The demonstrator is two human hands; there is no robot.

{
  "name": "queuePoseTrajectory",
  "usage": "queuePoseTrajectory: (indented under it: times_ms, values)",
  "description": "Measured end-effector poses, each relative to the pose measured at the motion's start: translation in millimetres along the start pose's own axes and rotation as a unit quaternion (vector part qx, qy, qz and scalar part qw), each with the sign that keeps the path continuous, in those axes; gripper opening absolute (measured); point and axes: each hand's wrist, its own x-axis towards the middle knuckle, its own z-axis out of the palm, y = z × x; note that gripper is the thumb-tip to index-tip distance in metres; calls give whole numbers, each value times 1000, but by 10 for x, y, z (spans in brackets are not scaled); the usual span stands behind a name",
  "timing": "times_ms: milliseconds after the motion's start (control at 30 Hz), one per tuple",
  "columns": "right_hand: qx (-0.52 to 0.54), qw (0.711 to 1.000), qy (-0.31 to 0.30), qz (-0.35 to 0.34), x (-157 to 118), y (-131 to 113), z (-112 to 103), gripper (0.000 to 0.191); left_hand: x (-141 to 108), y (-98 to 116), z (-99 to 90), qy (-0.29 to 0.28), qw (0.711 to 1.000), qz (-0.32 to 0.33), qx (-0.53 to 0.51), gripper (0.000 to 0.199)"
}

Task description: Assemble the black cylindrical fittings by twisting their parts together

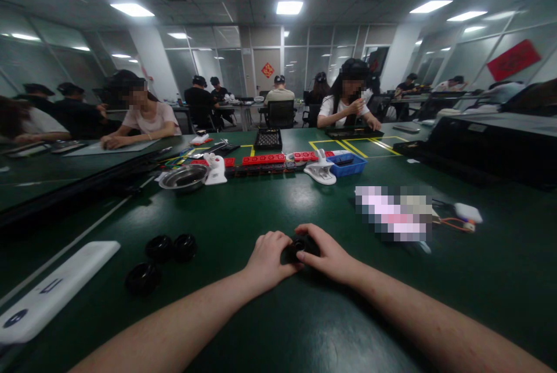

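Observation:
Between my two hands, low over the green table [209, 326], is a small round black part [298, 247] with a ring-like opening. My left hand [270, 258] is curled around its left side, thumb pointing right. Fingers and thumb of my right hand [324, 254] grip it from the right. Part of its outline is hidden by the fingers. To the left lie three black ring-shaped parts: one [159, 247] beside another [185, 246], and a third [143, 278] nearer to me.
A long white object [61, 289] lies at the left. Farther back are a metal bowl [183, 178], a white clamp [321, 170], a blue bin [348, 164] and red blocks [263, 159]. A blurred pinkish item [391, 213] is at the right. People sit beyond.

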Motion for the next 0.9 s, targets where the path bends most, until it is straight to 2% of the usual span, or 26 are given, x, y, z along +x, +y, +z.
queuePoseTrajectory:
  times_ms: [100,233,333,467,567,700,800,900]
  values:
    - [-28,999,17,20,15,-7,1,29,3,1,-5,-4,1000,-3,0,31]
    - [-20,1000,-13,-21,36,-45,-22,14,0,-4,-6,-2,1000,-1,0,32]
    - [4,998,-44,-43,21,-45,-26,24,-2,-3,-3,4,1000,1,-1,32]
    - [-5,1000,-12,9,-5,-10,1,44,-1,2,0,-2,1000,1,2,31]
    - [-33,999,12,33,8,-10,7,37,-3,1,3,-1,1000,2,3,31]
    - [-24,999,-14,-22,29,-44,-17,21,-6,1,-4,-3,1000,2,6,30]
    - [5,998,-48,-45,13,-44,-21,38,-3,1,-12,-6,1000,2,3,32]
    - [11,1000,-28,-9,-9,-19,0,51,2,5,-15,-10,1000,-2,2,32]
